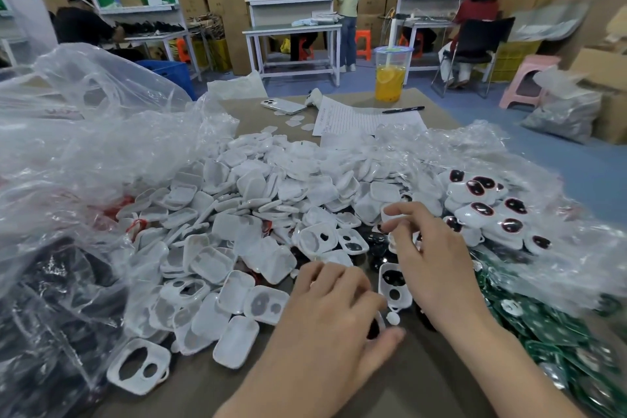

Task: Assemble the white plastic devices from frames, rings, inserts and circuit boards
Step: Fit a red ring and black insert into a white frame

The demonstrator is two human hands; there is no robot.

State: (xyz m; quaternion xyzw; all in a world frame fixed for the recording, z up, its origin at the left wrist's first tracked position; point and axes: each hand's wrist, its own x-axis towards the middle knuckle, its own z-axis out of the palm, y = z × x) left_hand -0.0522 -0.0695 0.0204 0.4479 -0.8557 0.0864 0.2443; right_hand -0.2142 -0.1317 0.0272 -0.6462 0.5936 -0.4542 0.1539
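**Sorting parts at the heap, a white frame between my hands**

Looking down at the brown table (424, 383), I have both hands in front of a heap of white shells (237, 210) that spreads across its middle. My left hand (332, 312) lies low with its fingers curled and its thumb stretched along the table. Something dark shows in the gap under the fingers, but I cannot tell whether the hand grips it or only covers it. Just beside its knuckles lies a white frame (395, 285) with dark openings, between the two hands. A small white button-like piece (393, 318) sits right below the frame.

My right hand (436, 261) reaches forward with its fingers loosely bent and spread. They hold nothing I can make out, and their tips are over a patch of black inserts (376, 248).

To the right of that hand a cluster of assembled devices (485, 210) with dark, red-rimmed windows rests on crumpled clear plastic. Nearer me on the right lie green circuit boards (543, 326). Another frame with two holes (139, 366) lies at the near left edge of the heap, beside a clear bag (51, 299) of dark parts.

At the far end of the table stand a cup of orange drink (390, 78), a phone (283, 106), a pen (403, 109) and a lined sheet (346, 119).
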